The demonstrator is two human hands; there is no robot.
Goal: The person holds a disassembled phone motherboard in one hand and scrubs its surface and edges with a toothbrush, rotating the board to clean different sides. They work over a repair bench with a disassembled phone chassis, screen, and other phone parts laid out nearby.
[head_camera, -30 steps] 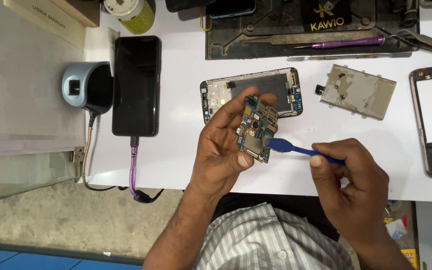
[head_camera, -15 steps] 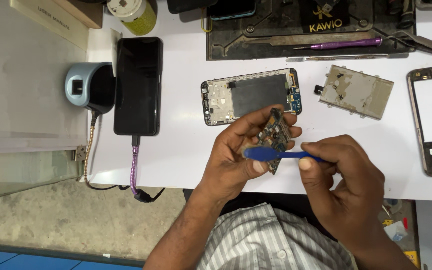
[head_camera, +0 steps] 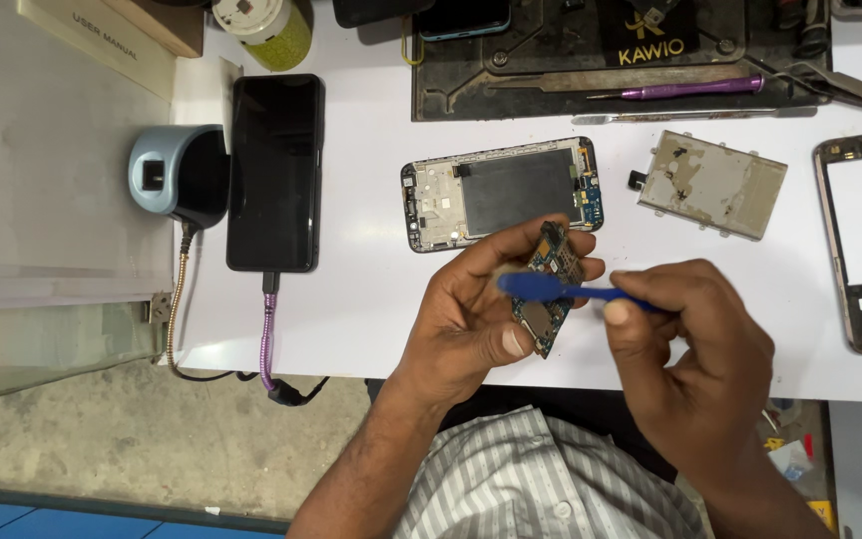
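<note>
Here, left hand (head_camera: 471, 314) gripping small circuit board (head_camera: 549, 289), right hand (head_camera: 695, 344) pinching blue brush (head_camera: 566, 290) laid across it, both just below opened phone frame (head_camera: 501, 192); black phone (head_camera: 273, 170) well left of frame, metal plate (head_camera: 712, 183) right of it

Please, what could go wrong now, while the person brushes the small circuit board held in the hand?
1. The left hand grips the circuit board only by its edges, above the table; a firm stroke of the blue brush in the right hand might make it slip and fall.
2. Hard brushing could possibly loosen tiny parts on the board.
3. The open phone frame lies just beyond the hands and might get bumped.
</note>
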